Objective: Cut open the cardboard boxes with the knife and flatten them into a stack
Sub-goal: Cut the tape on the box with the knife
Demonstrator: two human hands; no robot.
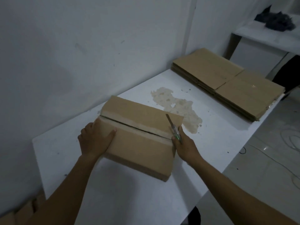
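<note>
A box (139,143) lies at the centre of the frame on a white worktop (129,200), turned at a slant to the worktop's edges. Pale tape runs along its top, and a dark slit shows down the middle of the tape from the left end to the right.

The left hand (95,140) rests palm down on the left end of the box, with the thumb stretched out along the top and the fingers reaching the far left edge. It presses the box and holds nothing. The right hand (183,143) sits at the right end of the slit, clenched round a knife (172,127) with a green handle. The blade sticks up and to the left, over the box's right edge; blur hides whether its tip touches the cardboard.

In the upper right of the frame, well apart from the box, a stack (227,82) of flattened cardboard lies on the same worktop. Between it and the box spreads a brownish stain (178,106) where the white surface is worn.

A pale wall (65,46) fills the upper left. In the top right corner a shelf (259,36) carries a dark cloth (272,20). More cardboard (19,211) shows in the bottom left corner — only an edge of it. Thin cables (292,140) lie on the floor (267,168) at the right.
</note>
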